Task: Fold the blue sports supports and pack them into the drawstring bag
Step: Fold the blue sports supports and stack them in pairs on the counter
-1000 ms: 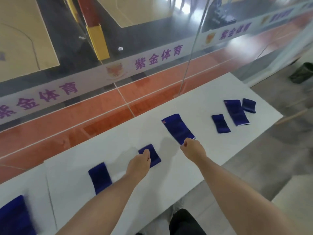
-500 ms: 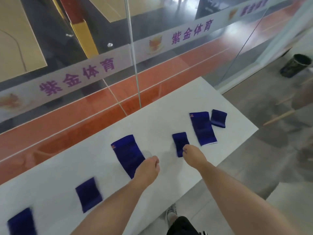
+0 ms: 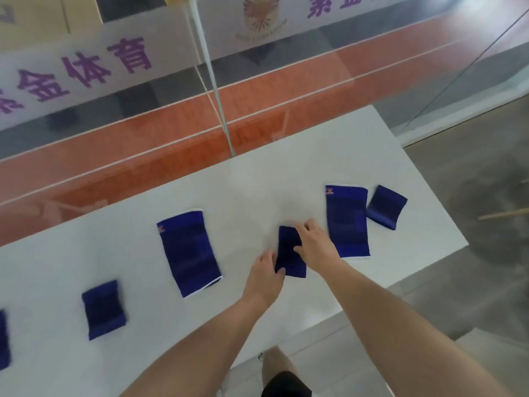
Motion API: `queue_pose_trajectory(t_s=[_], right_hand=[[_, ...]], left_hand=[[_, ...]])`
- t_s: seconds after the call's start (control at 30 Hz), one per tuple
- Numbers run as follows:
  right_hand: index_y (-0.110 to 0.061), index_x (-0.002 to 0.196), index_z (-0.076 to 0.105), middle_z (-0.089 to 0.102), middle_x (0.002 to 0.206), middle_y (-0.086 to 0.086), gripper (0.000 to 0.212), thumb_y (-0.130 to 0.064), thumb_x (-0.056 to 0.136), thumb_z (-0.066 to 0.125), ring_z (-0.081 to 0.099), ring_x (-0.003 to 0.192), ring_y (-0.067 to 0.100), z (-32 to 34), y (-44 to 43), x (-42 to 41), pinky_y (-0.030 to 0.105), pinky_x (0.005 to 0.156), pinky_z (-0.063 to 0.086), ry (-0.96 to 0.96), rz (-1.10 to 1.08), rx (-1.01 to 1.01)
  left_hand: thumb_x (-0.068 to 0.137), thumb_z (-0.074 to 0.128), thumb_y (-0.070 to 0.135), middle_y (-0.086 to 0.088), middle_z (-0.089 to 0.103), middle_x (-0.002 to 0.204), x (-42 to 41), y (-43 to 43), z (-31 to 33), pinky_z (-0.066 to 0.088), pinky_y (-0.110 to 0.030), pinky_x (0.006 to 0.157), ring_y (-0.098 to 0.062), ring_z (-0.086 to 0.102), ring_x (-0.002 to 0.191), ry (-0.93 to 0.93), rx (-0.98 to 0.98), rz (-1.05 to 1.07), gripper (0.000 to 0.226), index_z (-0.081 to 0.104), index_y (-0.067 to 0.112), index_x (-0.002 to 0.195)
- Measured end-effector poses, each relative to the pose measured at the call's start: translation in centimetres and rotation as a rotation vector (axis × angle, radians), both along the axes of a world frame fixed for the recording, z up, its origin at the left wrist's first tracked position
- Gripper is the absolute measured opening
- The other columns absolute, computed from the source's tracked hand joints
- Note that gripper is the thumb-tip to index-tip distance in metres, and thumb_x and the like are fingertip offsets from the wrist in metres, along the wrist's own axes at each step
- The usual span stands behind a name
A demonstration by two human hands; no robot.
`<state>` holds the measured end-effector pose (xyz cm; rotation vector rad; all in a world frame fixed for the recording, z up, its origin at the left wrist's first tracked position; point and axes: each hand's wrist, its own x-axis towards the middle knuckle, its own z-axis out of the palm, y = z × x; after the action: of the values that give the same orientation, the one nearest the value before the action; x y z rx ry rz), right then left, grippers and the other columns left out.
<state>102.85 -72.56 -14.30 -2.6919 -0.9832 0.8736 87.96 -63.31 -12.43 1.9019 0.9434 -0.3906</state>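
Bare white table (image 3: pixel 257 196) lies open between the glass wall (image 3: pixel 171 116) behind and the row of supports, with a wide gap between the long support (image 3: pixel 189 252) and the small support (image 3: pixel 289 253) both hands flank, whereas the right long support (image 3: pixel 347 222) and wristband (image 3: pixel 386 207) nearly touch.

My bench (image 3: pixel 286 179) looks smooth and matt white, like painted board or laminate. The small support (image 3: pixel 289 253) under my hands is soft knitted blue cloth, matt, with ribbed bands. The long support (image 3: pixel 347 222) beside it is the same stretchy knit, edged with a thin white trim. Behind the bench stands a glossy glass wall (image 3: pixel 286 81), throwing reflections.
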Motion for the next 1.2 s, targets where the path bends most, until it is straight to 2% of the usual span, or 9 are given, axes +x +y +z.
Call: queue_pose_trajectory(t_s=[0.13, 0.3, 0.5, 0.63, 0.73, 0.83, 1.0, 1.07, 1.2], right_hand=[[-0.006, 0.104, 0.064, 0.057, 0.102, 0.008, 0.019, -0.023, 0.098, 0.058, 0.057, 0.087, 0.026, 0.1, 1.1, -0.2, 0.035, 0.078, 0.047, 0.083, -0.095, 0.081], [-0.010, 0.081, 0.057, 0.065, 0.083, 0.010, 0.021, -0.020, 0.099, 0.052, 0.062, 0.076, 0.031, 4.3, 4.1, -1.0, 0.038, 0.069, 0.049, 0.254, -0.164, 0.151], [-0.002, 0.084, 0.064, 0.068, 0.082, 0.015, 0.017, -0.014, 0.091, 0.053, 0.060, 0.072, 0.032, 8.4, 11.4, -5.9, 0.037, 0.064, 0.050, 0.212, -0.132, 0.207], [-0.008, 0.083, 0.065, 0.065, 0.079, 0.005, 0.021, -0.025, 0.094, 0.060, 0.058, 0.071, 0.023, 10.5, 18.6, -13.4, 0.032, 0.062, 0.045, 0.144, -0.006, 0.169], [-0.016, 0.071, 0.055, 0.057, 0.070, -0.002, 0.026, -0.027, 0.094, 0.061, 0.055, 0.068, 0.021, 11.4, 24.1, -21.1, 0.030, 0.056, 0.038, 0.103, 0.072, 0.173], [-0.018, 0.070, 0.053, 0.059, 0.072, 0.000, 0.029, -0.025, 0.097, 0.057, 0.058, 0.069, 0.024, 11.6, 29.8, -29.8, 0.031, 0.053, 0.037, 0.160, 0.103, 0.148], [-0.011, 0.086, 0.058, 0.062, 0.088, 0.009, 0.024, -0.021, 0.102, 0.044, 0.057, 0.077, 0.028, 10.7, 38.8, -43.2, 0.032, 0.066, 0.042, 0.234, 0.204, 0.097], [-0.015, 0.083, 0.056, 0.063, 0.086, 0.007, 0.022, -0.024, 0.100, 0.046, 0.058, 0.076, 0.027, 10.3, 41.0, -46.8, 0.034, 0.066, 0.045, 0.227, 0.253, 0.094], [-0.015, 0.083, 0.058, 0.064, 0.082, 0.004, 0.018, -0.026, 0.097, 0.056, 0.061, 0.074, 0.024, 8.8, 43.1, -50.5, 0.035, 0.062, 0.048, 0.211, 0.289, 0.087]], left_hand=[[0.092, 0.065, 0.029, 0.003, 0.059, 0.117, 0.1, 0.4, -0.1, 0.047, -0.028, 0.086, -0.017, 0.060, 0.103, 0.016, -0.076, 0.120, 0.049, 0.046, 0.015, 0.135], [0.097, 0.057, 0.027, -0.005, 0.067, 0.098, -0.9, 2.5, 0.8, 0.041, -0.033, 0.072, -0.027, 0.062, 0.092, 0.011, -0.071, 0.160, 0.021, 0.059, 0.009, 0.106], [0.101, 0.055, 0.029, 0.005, 0.064, 0.085, -8.1, 9.3, 4.2, 0.037, -0.018, 0.058, -0.009, 0.057, 0.072, -0.081, -0.034, 0.253, 0.014, 0.060, 0.018, 0.093], [0.099, 0.058, 0.033, 0.003, 0.062, 0.082, -17.1, 15.9, 5.9, 0.037, -0.026, 0.060, -0.020, 0.057, 0.076, -0.105, 0.018, 0.315, 0.019, 0.057, 0.016, 0.089], [0.097, 0.061, 0.030, -0.001, 0.067, 0.086, -25.6, 20.9, 7.1, 0.043, -0.021, 0.055, -0.015, 0.060, 0.072, -0.133, -0.016, 0.426, 0.017, 0.060, 0.014, 0.095], [0.096, 0.060, 0.020, 0.000, 0.071, 0.093, -34.9, 25.2, 8.2, 0.050, -0.019, 0.059, -0.012, 0.062, 0.071, -0.163, -0.035, 0.520, 0.003, 0.062, 0.019, 0.098], [0.096, 0.055, 0.019, 0.005, 0.070, 0.086, -48.0, 31.1, 8.5, 0.046, -0.019, 0.065, -0.010, 0.062, 0.079, -0.061, 0.129, 0.578, 0.010, 0.065, 0.018, 0.097], [0.093, 0.054, 0.015, 0.006, 0.068, 0.090, -51.4, 32.3, 8.0, 0.051, -0.028, 0.075, -0.016, 0.062, 0.085, -0.019, 0.138, 0.610, 0.012, 0.066, 0.017, 0.096], [0.092, 0.056, 0.014, 0.007, 0.064, 0.094, -55.3, 32.8, 5.8, 0.041, -0.021, 0.076, -0.014, 0.059, 0.087, 0.010, 0.121, 0.704, 0.021, 0.067, 0.013, 0.110]])
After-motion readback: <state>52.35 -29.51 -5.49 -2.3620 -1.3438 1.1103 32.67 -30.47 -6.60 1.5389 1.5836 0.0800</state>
